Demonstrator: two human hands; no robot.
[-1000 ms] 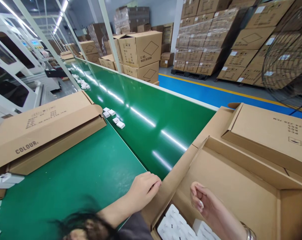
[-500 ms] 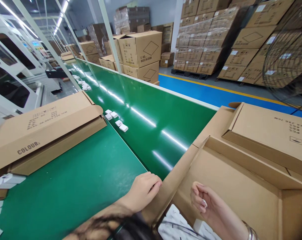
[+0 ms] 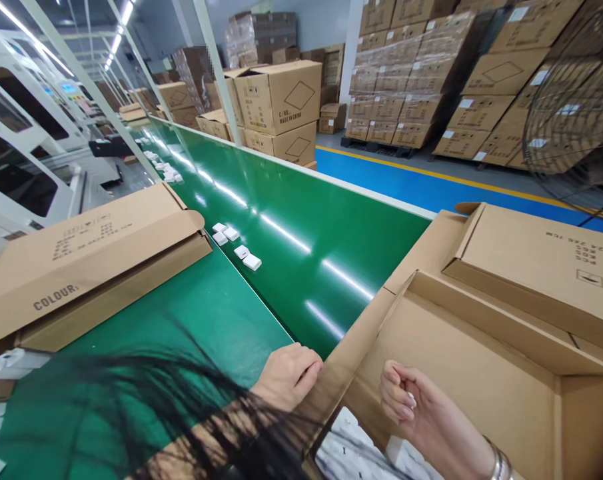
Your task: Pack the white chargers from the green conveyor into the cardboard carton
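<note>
My left hand (image 3: 292,375) rests with curled fingers where the green table (image 3: 181,310) meets a cardboard flap, close to the belt; I see nothing in it. Over an open cardboard box (image 3: 461,340) hovers my right hand (image 3: 406,397), its fingers loosely folded inward and no object showing in them. White blocks (image 3: 348,443) lie in the box below my right hand, partly hidden. Several small white blocks (image 3: 252,262) sit on the green conveyor belt (image 3: 301,227). Strands of dark hair cover part of my left forearm.
A flat carton (image 3: 96,253) lies on the table at left, with white pieces (image 3: 18,363) beside it. Another carton (image 3: 541,267) lies behind the open box. Across the belt stand stacked boxes (image 3: 281,100), a blue floor lane (image 3: 381,180) and a fan (image 3: 576,127) at right.
The white blocks on the belt have shifted slightly nearer and to the right. Dark hair has swung across the lower left. Both hands stay almost where they were.
</note>
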